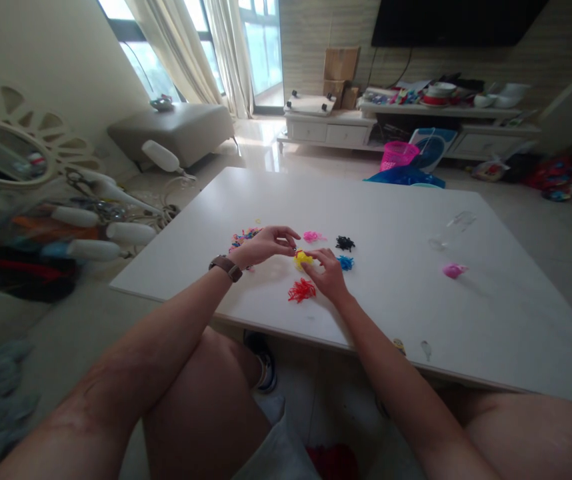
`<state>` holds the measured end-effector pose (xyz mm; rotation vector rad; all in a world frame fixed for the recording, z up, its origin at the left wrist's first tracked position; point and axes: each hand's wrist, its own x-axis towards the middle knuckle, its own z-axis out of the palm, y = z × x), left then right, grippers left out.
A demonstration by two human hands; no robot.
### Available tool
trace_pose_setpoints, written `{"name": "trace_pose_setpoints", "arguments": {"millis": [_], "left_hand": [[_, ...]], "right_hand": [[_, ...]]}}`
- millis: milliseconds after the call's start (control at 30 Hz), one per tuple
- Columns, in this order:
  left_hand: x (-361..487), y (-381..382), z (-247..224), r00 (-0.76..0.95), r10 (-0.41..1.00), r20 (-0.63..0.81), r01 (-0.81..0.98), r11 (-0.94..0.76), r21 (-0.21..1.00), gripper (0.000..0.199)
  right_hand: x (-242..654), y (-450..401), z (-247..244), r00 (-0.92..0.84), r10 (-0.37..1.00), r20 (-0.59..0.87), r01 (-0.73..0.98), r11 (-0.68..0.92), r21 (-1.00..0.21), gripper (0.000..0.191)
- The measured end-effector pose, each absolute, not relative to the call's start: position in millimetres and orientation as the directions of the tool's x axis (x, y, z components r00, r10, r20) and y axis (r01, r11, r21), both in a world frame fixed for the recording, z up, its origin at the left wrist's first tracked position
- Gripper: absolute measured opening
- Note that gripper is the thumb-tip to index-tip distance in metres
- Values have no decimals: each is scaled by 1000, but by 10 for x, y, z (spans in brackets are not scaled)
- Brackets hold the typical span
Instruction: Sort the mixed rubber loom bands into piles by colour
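Note:
My left hand (269, 245), with a brown-banded watch on its wrist, hovers over the table's middle. Its fingers are curled, and a tiny dark and red bit shows at the tips, too small to name. Just right of it, my right hand (330, 275) has thumb and forefinger apart at the edge of a yellow pile of small bands (302, 260). Nearer me lies a red pile (301, 291). Around the hands are a pink pile (312, 237), a black pile (345, 243) and a blue pile (346, 263). A mixed-colour pile (244, 237) is partly hidden behind my left hand.
The white table (396, 300) also bears a clear container (453, 230) lying at the right, a pink-purple bundle (454, 270) and a small clear item (426, 351) by the front edge. A lamp with white shades (131, 233) stands left of the table.

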<state>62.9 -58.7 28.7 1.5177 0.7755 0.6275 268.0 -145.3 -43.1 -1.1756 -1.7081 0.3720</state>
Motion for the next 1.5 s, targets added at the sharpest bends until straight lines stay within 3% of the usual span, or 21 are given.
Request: {"name": "trace_pose_setpoints", "arguments": {"millis": [300,867,1067,1267,1333,1500], "left_hand": [[821,-641,342,682,731,-39,81,-22,996,41],[653,-539,306,585,810,-39,117,-37,992,45],[582,-432,228,512,859,1,95,-58,994,44],[551,-325,237,227,967,120,-10,-121,993,44],[546,-303,240,166,976,141,-60,-133,989,44],[548,-298,216,175,974,146,-117,-126,985,43]], "right_hand": [[2671,-1472,-378,14,835,550,482,476,-736,17],[2722,-1439,-448,112,843,527,546,391,-741,16],[2725,-1366,-530,-38,839,542,662,428,-615,14],[2306,-1077,-372,-228,879,419,796,416,-440,16],[2099,-927,-322,-223,887,406,775,413,-477,17],[1935,-670,-264,-102,889,446,571,419,-706,13]]}}
